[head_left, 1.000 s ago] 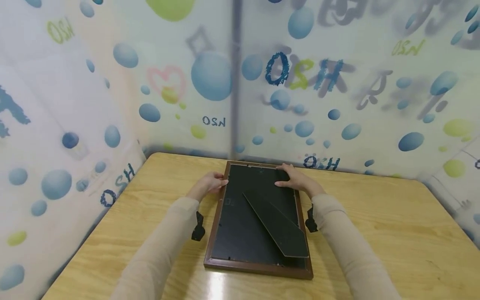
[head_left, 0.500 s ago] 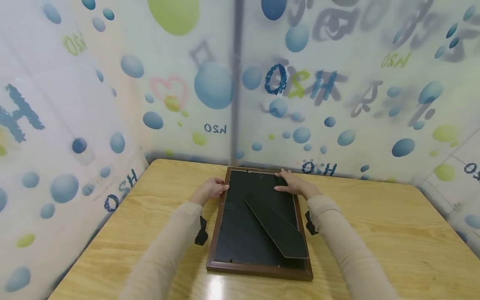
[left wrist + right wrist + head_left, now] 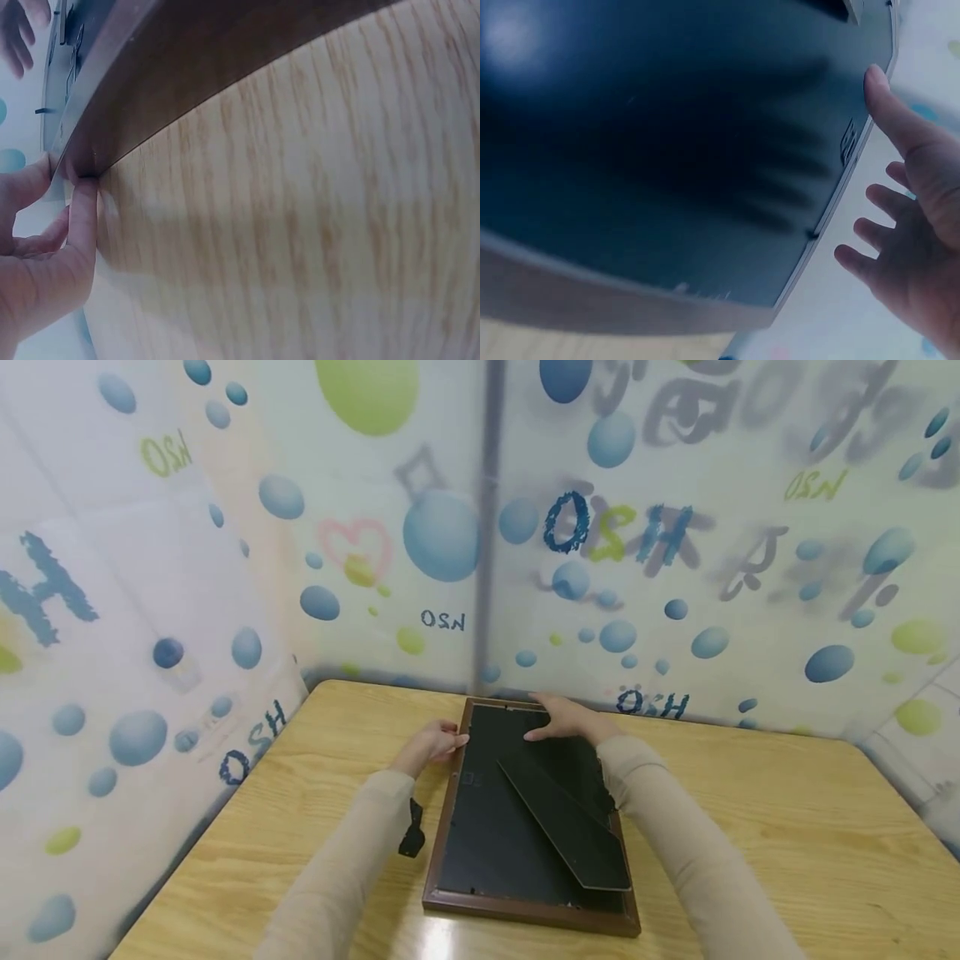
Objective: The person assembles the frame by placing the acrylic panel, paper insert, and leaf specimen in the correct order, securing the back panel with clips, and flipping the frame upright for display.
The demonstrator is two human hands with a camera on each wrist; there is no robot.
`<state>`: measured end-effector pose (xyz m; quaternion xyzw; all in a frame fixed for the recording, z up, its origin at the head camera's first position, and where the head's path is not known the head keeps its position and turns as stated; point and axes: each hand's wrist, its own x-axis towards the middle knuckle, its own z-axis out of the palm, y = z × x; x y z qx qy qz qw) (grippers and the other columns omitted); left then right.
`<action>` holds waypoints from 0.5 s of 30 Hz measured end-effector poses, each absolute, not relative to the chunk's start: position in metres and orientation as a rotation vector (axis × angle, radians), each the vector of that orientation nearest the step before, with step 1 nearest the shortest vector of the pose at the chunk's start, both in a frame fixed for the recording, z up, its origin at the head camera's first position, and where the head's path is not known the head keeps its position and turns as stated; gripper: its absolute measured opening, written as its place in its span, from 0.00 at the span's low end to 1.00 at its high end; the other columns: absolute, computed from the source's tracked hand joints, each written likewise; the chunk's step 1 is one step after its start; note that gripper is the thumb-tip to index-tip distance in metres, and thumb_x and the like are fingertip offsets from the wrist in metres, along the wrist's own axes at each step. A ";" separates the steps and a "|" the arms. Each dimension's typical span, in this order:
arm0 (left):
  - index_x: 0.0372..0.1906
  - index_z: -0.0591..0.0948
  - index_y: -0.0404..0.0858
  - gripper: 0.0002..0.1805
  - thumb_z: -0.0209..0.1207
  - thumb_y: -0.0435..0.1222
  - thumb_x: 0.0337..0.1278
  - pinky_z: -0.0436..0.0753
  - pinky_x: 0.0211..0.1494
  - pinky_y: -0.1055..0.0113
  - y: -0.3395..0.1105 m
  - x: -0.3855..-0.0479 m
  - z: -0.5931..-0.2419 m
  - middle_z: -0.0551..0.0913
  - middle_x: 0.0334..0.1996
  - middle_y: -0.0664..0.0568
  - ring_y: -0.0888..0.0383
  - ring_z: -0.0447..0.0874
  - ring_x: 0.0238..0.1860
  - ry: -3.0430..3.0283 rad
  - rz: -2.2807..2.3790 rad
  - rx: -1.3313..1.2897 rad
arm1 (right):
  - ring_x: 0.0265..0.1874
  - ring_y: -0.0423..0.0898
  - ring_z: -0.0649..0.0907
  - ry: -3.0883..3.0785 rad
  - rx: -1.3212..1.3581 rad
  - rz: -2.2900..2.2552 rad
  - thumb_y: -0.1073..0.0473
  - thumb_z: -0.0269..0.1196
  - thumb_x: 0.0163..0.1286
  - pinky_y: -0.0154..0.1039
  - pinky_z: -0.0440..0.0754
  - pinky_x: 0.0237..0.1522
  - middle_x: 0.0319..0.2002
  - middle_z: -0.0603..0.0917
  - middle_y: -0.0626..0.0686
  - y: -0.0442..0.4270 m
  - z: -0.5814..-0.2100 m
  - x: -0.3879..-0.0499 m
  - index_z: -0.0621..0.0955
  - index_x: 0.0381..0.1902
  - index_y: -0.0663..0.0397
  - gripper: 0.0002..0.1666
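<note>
A brown picture frame (image 3: 480,852) lies face down on the wooden table, black backing upward. Its black easel leg (image 3: 566,822) slants across the back toward the near right corner. My left hand (image 3: 431,746) pinches the frame's left edge near the far corner. In the left wrist view, the thumb of that hand (image 3: 45,262) is at the upper rim and a finger is at the lower edge. My right hand (image 3: 573,720) is over the frame's far end, thumb and fingers spread. The right wrist view shows this hand (image 3: 922,217) holding nothing, its shadow falling on the backing.
The wooden table (image 3: 750,827) extends to both sides of the frame. A fabric wall (image 3: 675,568) printed with blue and green drops stands right behind the table's far edge, and another side (image 3: 150,610) closes off the left. Small metal tabs line the backing's border.
My right hand has left the frame's right edge and moved leftward over the far end. The left hand keeps its hold on the left edge. The head view has shifted slightly.
</note>
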<state>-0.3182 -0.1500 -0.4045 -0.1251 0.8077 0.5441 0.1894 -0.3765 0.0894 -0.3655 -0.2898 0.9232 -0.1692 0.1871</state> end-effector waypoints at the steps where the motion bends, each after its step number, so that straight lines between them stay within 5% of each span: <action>1: 0.67 0.58 0.33 0.29 0.51 0.37 0.64 0.70 0.64 0.57 -0.150 -0.318 -0.404 0.62 0.65 0.39 0.47 0.64 0.64 2.270 1.531 -0.347 | 0.69 0.61 0.54 2.596 -0.823 -0.461 0.47 0.61 0.61 0.55 0.55 0.69 0.70 0.51 0.66 0.086 -0.365 -0.377 0.50 0.70 0.63 0.50; 15: 0.67 0.57 0.33 0.30 0.51 0.36 0.64 0.69 0.65 0.56 -0.154 -0.316 -0.404 0.59 0.67 0.39 0.46 0.62 0.65 2.227 1.573 -0.341 | 0.69 0.60 0.54 2.549 -0.911 -0.323 0.47 0.59 0.64 0.54 0.56 0.69 0.70 0.51 0.65 0.062 -0.374 -0.382 0.52 0.70 0.58 0.45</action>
